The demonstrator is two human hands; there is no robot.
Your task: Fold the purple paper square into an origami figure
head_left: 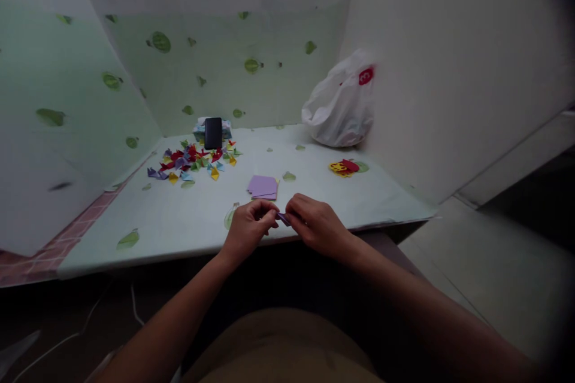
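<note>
Between my two hands, over the table's front edge, is a small folded piece of purple paper (283, 219). My left hand (251, 224) pinches its left end between thumb and fingers. Its other end is gripped by my right hand (317, 224), whose fingers are closed and partly hide it. Just beyond my hands lies a stack of square paper sheets (263, 186), purple on top. Farther back on the left is a heap of small folded paper figures (193, 158) in red, yellow, green, blue and purple.
A dark phone (213, 133) leans on a tissue box (200, 129) behind the heap. At the back right stands a white plastic bag (339, 111), with red and yellow cut pieces (344, 168) in front of it. Walls close off the table (153, 224) behind and on the left.
</note>
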